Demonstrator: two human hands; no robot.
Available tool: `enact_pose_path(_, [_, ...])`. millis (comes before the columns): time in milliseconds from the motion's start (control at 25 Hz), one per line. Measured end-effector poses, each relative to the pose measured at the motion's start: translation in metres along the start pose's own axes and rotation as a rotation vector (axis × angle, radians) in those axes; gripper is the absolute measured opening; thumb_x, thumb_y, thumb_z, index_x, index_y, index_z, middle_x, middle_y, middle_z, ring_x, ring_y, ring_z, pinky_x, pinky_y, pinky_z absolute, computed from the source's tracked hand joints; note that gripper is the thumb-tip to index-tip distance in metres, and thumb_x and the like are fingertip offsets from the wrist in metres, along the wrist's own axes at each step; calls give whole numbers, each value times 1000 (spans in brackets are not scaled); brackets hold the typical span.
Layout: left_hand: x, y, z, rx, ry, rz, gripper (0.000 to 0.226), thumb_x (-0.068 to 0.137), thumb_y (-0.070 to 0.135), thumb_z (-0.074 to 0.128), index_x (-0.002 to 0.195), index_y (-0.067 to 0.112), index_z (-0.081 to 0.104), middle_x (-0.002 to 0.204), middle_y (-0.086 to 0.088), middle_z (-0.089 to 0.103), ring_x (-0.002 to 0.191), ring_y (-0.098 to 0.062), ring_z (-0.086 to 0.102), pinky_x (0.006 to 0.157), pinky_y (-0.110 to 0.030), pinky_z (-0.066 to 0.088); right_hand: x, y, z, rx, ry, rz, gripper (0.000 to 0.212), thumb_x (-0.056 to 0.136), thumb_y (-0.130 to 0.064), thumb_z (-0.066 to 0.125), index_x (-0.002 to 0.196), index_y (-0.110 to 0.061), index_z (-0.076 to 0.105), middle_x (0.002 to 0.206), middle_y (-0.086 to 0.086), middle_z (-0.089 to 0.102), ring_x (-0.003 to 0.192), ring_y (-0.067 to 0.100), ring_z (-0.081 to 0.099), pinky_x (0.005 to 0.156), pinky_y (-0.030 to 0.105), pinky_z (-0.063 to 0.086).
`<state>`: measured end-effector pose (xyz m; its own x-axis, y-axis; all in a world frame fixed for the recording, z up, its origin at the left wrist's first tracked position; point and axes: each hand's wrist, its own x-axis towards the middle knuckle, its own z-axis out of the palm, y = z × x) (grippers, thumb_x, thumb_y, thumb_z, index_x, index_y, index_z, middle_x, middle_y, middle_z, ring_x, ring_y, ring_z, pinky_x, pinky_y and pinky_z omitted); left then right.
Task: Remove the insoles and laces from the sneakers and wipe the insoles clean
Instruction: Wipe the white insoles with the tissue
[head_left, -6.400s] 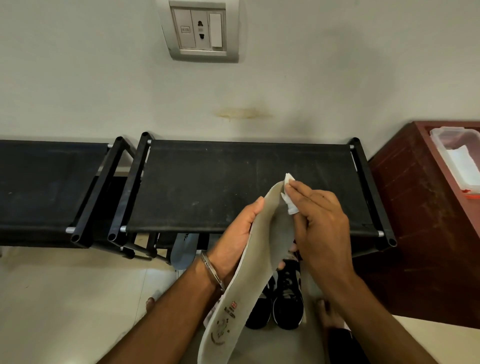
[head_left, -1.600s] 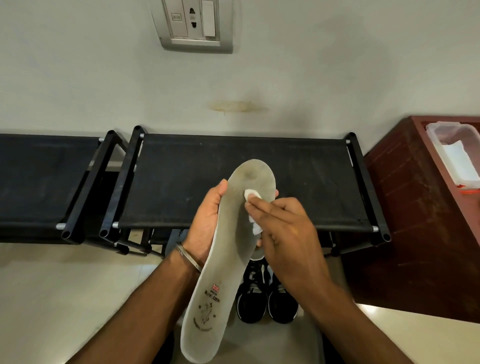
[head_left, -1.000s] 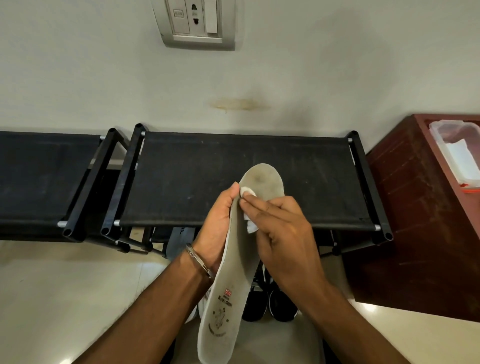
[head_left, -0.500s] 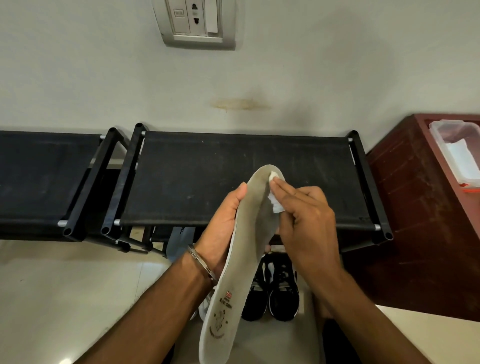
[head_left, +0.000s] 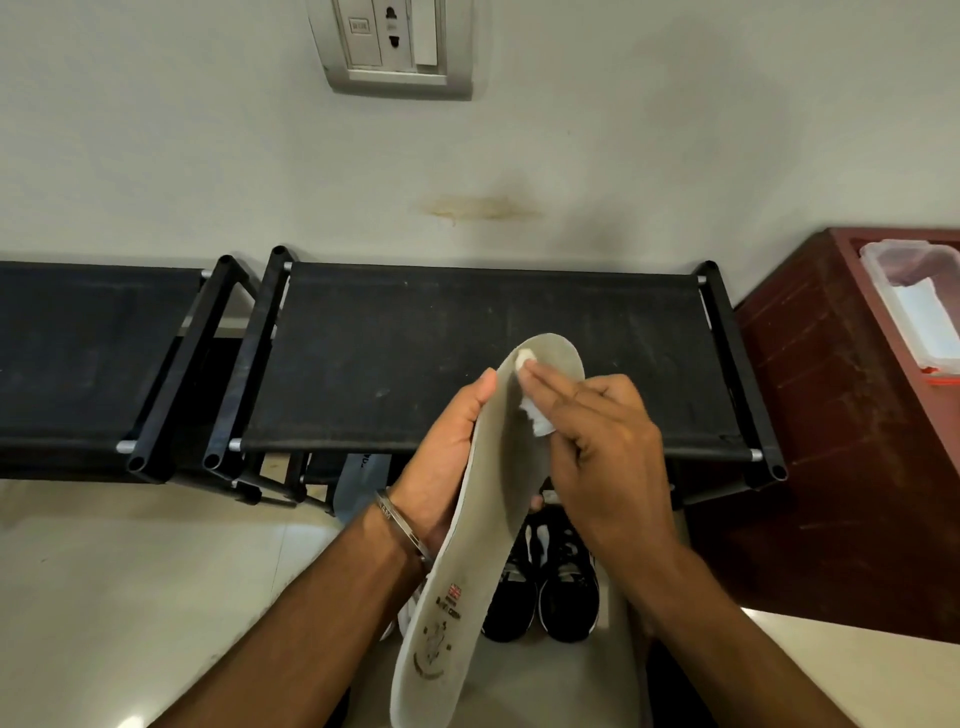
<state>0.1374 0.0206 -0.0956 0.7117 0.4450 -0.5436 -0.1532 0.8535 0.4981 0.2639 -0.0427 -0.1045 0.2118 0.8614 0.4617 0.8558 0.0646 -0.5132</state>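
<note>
My left hand (head_left: 447, 457) clasps the insole (head_left: 493, 493) mid-length, above the sneakers (head_left: 545, 587); my right hand (head_left: 597, 447) pinches a wipe (head_left: 537, 415) onto its toe. It looks light and bendy (support the middle).

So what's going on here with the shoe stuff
A person is cleaning a grey insole held up in front of a black shoe rack. The left hand grips the insole along its edge, while the right hand presses a small white wipe against the toe end. A pair of black sneakers sits on the floor below. A clear container rests on the red-brown cabinet to the right.
</note>
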Motion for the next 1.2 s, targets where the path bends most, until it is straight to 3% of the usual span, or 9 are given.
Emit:
enact_pose_path(80, [2,-3,-2,59,29,-2,58,93,60,36,111,21,73,109,-12,68,90,-25,62,76,-38,45,2,7,-1,19,40,108,37,86,1,65,122,-10,68,120,2,70,97,-4,42,86,10,47])
enact_pose_path(200, [0,1,-1,-46,24,-5,59,94,57,37,113,13,72,114,-14,69,98,-25,66,91,-38,48,-6,-10,8,1,-44,-20,33,90,-7,56,121,-10,69,125,1,67,98,3,50,92,11,44])
enact_pose_path(360, [0,1,-2,10,8,1,60,94,59,32,114,17,71,111,-11,69,87,-24,67,74,-37,44,-1,6,0,-16,-42,114,38,87,-7,64,124,-11,67,119,6,69,98,-11,33,85,-4,37])
enact_pose_path(520, [0,7,-1,-76,16,-1,64,94,58,32,109,13,74,114,-12,69,96,-25,66,86,-38,52,-11,-11,10,-9,-115,44,36,93,-16,52,126,-11,66,124,6,67,100,-7,40,94,0,36])
enact_pose_path(640, [0,6,-2,-52,-17,5,64,94,59,30,101,17,78,105,-10,71,90,-24,61,77,-39,45,-5,-1,3,-19,-88,49,40,86,-5,64,126,-10,66,124,6,67,97,-6,38,91,-3,34])
enact_pose_path(720, [0,4,1,-23,-10,13,62,94,58,31,104,18,76,105,-10,71,86,-24,63,72,-38,47,-4,3,2,-12,-67,131,43,84,-1,69,126,-9,64,119,9,68,97,-12,32,94,-5,29])
enact_pose_path(840, [-1,7,0,-109,-26,3,67,94,58,30,113,9,71,117,-14,68,98,-25,68,86,-37,54,-12,-10,12,93,-137,79,35,90,-3,62,124,-7,65,119,12,66,101,-21,36,95,-6,27])
enact_pose_path(1000, [-1,5,-4,-56,-19,14,64,94,60,31,121,15,68,117,-12,66,94,-27,62,78,-40,44,-5,6,3,-17,-74,82,41,83,2,66,123,-7,67,122,8,68,97,-11,28,89,-7,29])
enact_pose_path(1200, [-1,9,-6,-109,-55,-23,73,94,62,29,138,8,53,138,-13,55,134,-32,45,115,-44,25,-12,-10,8,29,-178,17,46,78,3,75,122,-7,68,124,7,67,99,-5,39,88,0,38])
